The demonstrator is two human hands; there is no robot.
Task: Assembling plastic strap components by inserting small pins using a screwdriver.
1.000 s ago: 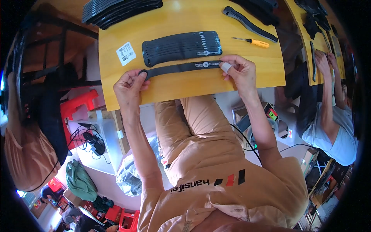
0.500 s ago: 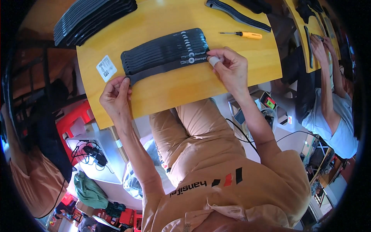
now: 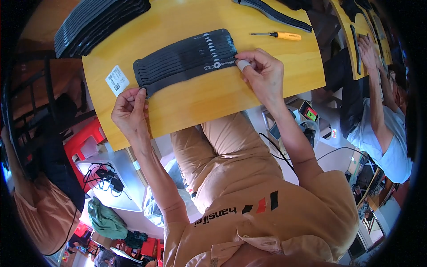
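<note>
Moved up against the strap stack [image 3: 180,54] since a second ago, the single dark strap [image 3: 187,76] runs along its near edge, over the yellow table [image 3: 191,104]. Your left hand [image 3: 131,110] pinches this strap's left end, your right hand [image 3: 264,74] its right end.

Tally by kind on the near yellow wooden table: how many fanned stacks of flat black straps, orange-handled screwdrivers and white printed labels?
Fanned stacks of flat black straps: 2 (middle stack, upper-left stack)
Slim orange-handled screwdriver: 1
Flat white printed label: 1
Total: 4
</note>
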